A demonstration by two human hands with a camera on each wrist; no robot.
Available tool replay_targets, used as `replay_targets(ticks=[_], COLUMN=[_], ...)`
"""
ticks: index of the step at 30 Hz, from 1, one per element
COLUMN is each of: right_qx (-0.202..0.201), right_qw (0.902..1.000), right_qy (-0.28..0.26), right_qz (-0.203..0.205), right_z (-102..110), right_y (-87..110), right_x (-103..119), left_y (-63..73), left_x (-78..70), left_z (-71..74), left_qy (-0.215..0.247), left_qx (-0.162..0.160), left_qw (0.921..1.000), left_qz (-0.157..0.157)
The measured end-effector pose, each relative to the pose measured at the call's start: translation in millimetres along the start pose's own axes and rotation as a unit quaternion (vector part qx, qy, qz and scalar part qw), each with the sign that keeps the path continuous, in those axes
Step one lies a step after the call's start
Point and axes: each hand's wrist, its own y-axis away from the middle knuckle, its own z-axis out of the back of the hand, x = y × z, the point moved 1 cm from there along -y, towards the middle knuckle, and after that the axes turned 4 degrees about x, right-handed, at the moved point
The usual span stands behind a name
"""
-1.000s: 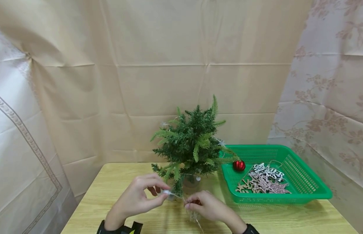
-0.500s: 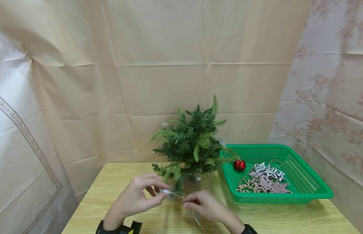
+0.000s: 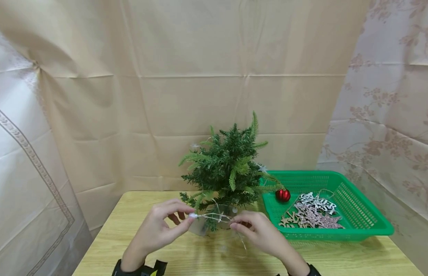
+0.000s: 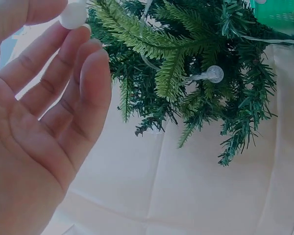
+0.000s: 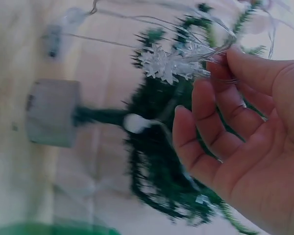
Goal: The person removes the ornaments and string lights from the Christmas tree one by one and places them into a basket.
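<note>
A small artificial Christmas tree (image 3: 227, 168) stands on the table, string lights on some of its branches. In front of its base my left hand (image 3: 160, 226) pinches a white round bulb (image 4: 72, 15) between thumb and fingertips. My right hand (image 3: 257, 232) pinches the clear wires of the string lights (image 3: 214, 216), which run between both hands. Clear snowflake lights (image 5: 161, 63) hang beside the right fingertips in the right wrist view. Another round bulb (image 4: 215, 74) sits among the branches. A loose end of wire dangles below the right hand.
At the right a green basket (image 3: 338, 234) holds silver, pink and wooden ornaments (image 3: 312, 212). A red ball (image 3: 283, 195) hangs by the basket's left side, at a branch tip. The tree's grey base (image 5: 54, 112) is on the wooden table (image 3: 131, 209); cloth hangs behind.
My right hand has moved right and up, away from the left. The left hand has risen slightly, still pinching the bulb. More wire now spans between them.
</note>
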Motion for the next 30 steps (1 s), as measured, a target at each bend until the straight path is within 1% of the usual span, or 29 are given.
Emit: replay_targets(ticks=[3,5,8,13,16,18,20,22,25,28,30], right_qx=[-0.03,-0.041,-0.054,-0.079,-0.091,-0.095,-0.099,-0.101,-0.094,-0.074,-0.062], right_qw=[0.999,0.9981,0.9951,0.9833,0.9787,0.9776,0.9763,0.9737,0.9694,0.9666,0.9642], right_qy=[0.011,0.016,0.028,0.058,0.071,0.076,0.083,0.088,0.092,0.084,0.08], right_qz=[0.03,0.043,0.078,0.154,0.17,0.172,0.174,0.184,0.207,0.231,0.245], right_z=[7.1,9.5,9.3,4.9,5.0,6.0,6.8,7.1,5.7,3.0,1.6], right_y=[4.4,5.9,6.5,5.9,6.5,7.2,8.3,8.9,9.0,7.9,7.2], right_x=[8.9,13.3,18.0,22.3,24.1,25.3,26.7,28.1,30.6,32.4,32.8], left_y=[0.2,0.1,-0.1,-2.5,-4.7,-6.4,-8.6,-11.0,-14.5,-16.4,-16.8], left_x=[-0.1,-0.4,0.1,1.6,-0.3,-2.6,-5.0,-6.9,-7.9,-7.4,-6.5], left_z=[-0.3,-0.7,-1.9,-5.1,-7.1,-9.4,-12.9,-17.7,-26.2,-34.2,-38.2], left_qy=[0.0,-0.001,-0.005,-0.043,-0.067,-0.073,-0.088,-0.111,-0.163,-0.204,-0.22], left_qx=[0.003,0.004,-0.002,-0.021,-0.034,-0.04,-0.042,-0.038,-0.037,-0.05,-0.058], left_qw=[1.0,1.0,1.0,0.9985,0.9961,0.9945,0.9927,0.9905,0.9843,0.9768,0.9733], left_qz=[0.0,0.0,-0.006,-0.028,-0.047,-0.063,-0.072,-0.072,-0.056,-0.04,-0.033])
